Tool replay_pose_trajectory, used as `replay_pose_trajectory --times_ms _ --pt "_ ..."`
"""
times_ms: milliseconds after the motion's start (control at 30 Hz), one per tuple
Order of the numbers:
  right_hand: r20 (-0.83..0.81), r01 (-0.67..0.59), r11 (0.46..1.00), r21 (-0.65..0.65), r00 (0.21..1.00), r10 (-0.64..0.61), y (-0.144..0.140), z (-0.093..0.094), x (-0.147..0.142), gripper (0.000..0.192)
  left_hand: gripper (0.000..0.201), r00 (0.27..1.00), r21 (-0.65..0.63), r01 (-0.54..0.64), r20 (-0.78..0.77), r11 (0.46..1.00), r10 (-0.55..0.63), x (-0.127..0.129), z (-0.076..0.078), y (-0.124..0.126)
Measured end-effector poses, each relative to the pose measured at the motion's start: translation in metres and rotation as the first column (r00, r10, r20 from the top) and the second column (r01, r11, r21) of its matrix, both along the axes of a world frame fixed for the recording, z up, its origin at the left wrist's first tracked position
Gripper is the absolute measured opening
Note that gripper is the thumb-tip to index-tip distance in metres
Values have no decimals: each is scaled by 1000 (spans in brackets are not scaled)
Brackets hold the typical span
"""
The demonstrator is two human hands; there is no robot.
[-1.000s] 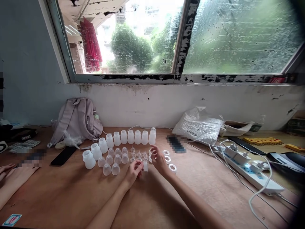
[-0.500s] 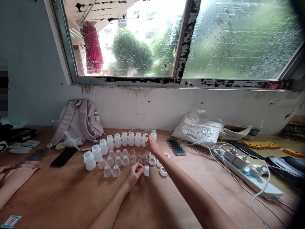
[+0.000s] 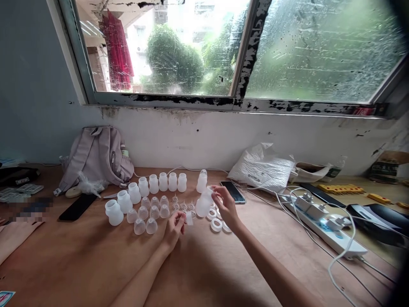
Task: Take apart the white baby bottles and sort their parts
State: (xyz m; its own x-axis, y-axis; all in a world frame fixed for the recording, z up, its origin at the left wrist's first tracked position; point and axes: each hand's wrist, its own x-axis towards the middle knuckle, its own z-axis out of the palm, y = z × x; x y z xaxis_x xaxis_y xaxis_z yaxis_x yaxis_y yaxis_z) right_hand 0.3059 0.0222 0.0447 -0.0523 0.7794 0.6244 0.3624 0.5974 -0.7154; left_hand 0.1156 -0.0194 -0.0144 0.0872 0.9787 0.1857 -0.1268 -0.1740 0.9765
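Observation:
Raised over the table, my right hand (image 3: pixel 225 204) is closed on a frosted baby bottle (image 3: pixel 203 207), gripping it near its neck. My left hand (image 3: pixel 174 227) is closed on a clear ridged screw ring (image 3: pixel 189 219) held on its side; whether a nipple sits inside cannot be made out. White rings (image 3: pixel 216 225) lie below the bottle, partly hidden by my right hand. Between my hands and the row are small clear nipples (image 3: pixel 183 206). Dome caps (image 3: pixel 139 227) stand left of my left hand. Open bottles (image 3: pixel 114 213) form a curved row, and one capped bottle (image 3: pixel 202 181) stands apart at the back.
A phone (image 3: pixel 233 192) and a silver plastic package (image 3: pixel 262 168) lie at the back right. Cables run around a white power strip (image 3: pixel 332 235). At left are a black phone (image 3: pixel 77 207), a backpack (image 3: pixel 99 157) and another person's arm (image 3: pixel 21 236).
My right hand has lifted a bottle from the right end of the row and brought it nearer, beside the ring. My left hand keeps the ring. The view has shifted slightly.

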Motion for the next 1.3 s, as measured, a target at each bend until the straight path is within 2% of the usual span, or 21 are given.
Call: replay_pose_trajectory --times_ms 67,200,333,533,733,900,1100,1200,1300 --pt "-41 -32 999 -43 999 30 -17 -15 -4 13 28 999 6 -39 7 999 39 -1 1 0" --pt "-6 -73 995 -73 997 73 -38 -45 -20 23 25 992 42 -126 -13 991 127 -2 2 1" --pt "81 -137 982 -127 986 148 -48 -57 -34 45 28 984 67 -173 -27 983 175 -4 3 1" --pt "214 -101 988 -116 969 124 -54 -55 -41 42 27 992 123 -113 -48 986 120 -8 7 -2" --pt "340 -103 995 -6 935 99 -48 -53 -28 48 24 979 173 -140 -121 975 162 -9 5 -1" --pt "440 -97 988 119 897 35 -38 -57 -15 45 28 982 126 -112 -141 986 129 -8 4 -1" --pt "487 -116 974 194 873 7 -37 -55 -14 42 29 981 70 -117 -149 991 126 -7 4 -1" --pt "478 -104 978 180 878 5 -39 -55 -14 45 26 980 70 -106 -159 992 116 -8 5 -2" --pt "452 -80 989 124 892 16 -41 -54 -14 47 26 991 90 -45 -122 995 56 -9 8 -3"
